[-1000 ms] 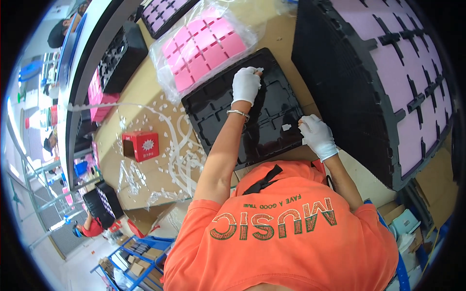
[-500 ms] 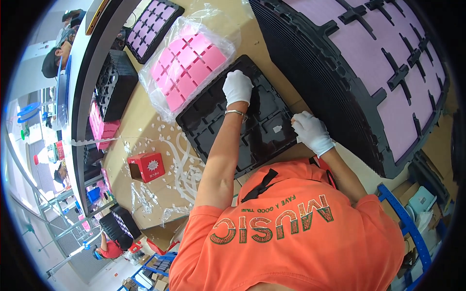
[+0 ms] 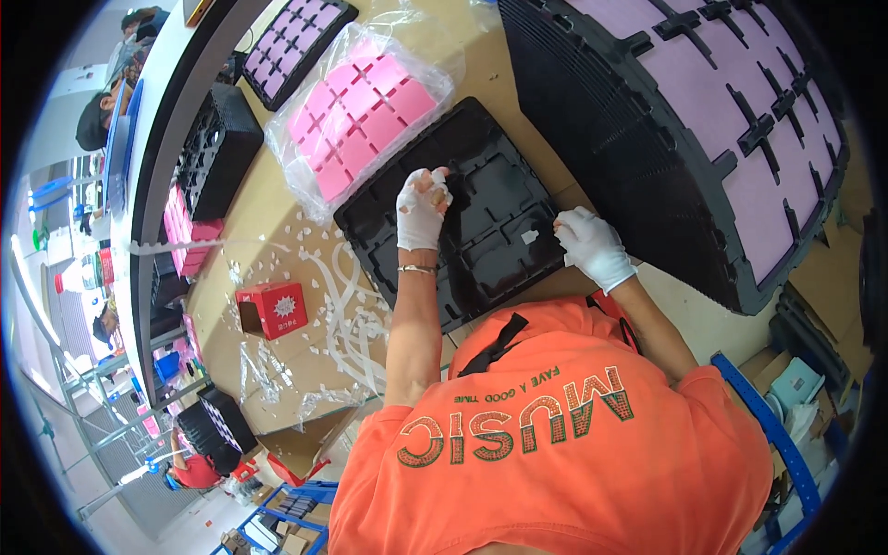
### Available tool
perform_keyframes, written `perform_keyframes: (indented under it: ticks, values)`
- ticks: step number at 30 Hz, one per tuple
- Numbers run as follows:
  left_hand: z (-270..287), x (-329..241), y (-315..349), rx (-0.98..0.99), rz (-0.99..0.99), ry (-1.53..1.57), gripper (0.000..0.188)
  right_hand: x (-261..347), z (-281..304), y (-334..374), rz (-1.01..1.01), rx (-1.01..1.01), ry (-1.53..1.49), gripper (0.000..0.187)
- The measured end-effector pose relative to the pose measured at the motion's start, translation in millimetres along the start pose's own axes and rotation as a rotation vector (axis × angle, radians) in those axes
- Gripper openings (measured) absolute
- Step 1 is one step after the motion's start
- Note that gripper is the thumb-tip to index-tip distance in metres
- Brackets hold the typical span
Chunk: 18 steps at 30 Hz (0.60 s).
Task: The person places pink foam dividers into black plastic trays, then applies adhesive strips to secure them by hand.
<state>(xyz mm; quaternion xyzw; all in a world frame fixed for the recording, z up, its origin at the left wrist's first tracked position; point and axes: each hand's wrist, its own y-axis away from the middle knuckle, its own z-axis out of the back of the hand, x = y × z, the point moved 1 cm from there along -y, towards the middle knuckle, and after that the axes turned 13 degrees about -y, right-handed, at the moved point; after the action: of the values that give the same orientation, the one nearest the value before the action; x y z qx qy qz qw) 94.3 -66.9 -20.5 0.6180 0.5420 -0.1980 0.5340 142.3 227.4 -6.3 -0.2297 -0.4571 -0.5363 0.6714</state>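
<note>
A black plastic tray [image 3: 499,242] with moulded compartments lies tilted on the cardboard-covered table in front of me. My left hand [image 3: 423,211], in a white glove with bare fingertips, is turned palm up over the tray's left half. Its fingers are curled in; whitish bits show at the fingertips, too small to name. My right hand [image 3: 595,248], also gloved, is closed on the tray's right edge. A small white scrap [image 3: 529,238] lies on the tray near that hand.
A plastic-wrapped pink pad stack [image 3: 356,120] touches the tray's far left side. A tall stack of black trays [image 3: 638,166] with lilac sheets stands at right. A red box [image 3: 279,313], white strips [image 3: 347,324] and scraps lie left. Other people work beyond the table.
My left hand has drawn back toward me and to the left across the tray, turning palm up. My right hand stays at the tray's edge.
</note>
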Motion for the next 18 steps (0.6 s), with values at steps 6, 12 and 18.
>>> perform_keyframes:
  ticks: [6, 12, 18]
  values:
    - [-4, 19, 25, 0.236, -0.019, 0.306, 0.022, 9, -3, 1, 0.033, 0.023, -0.020, 0.019]
    - [-36, 33, 47, 0.159, 0.057, -0.541, 0.018, -2, 6, 17, 0.126, -0.061, -0.062, 0.015]
    - [-87, 63, 87, 0.202, -0.451, -1.810, 0.018, -31, 6, 32, 0.217, -0.073, 0.004, 0.011]
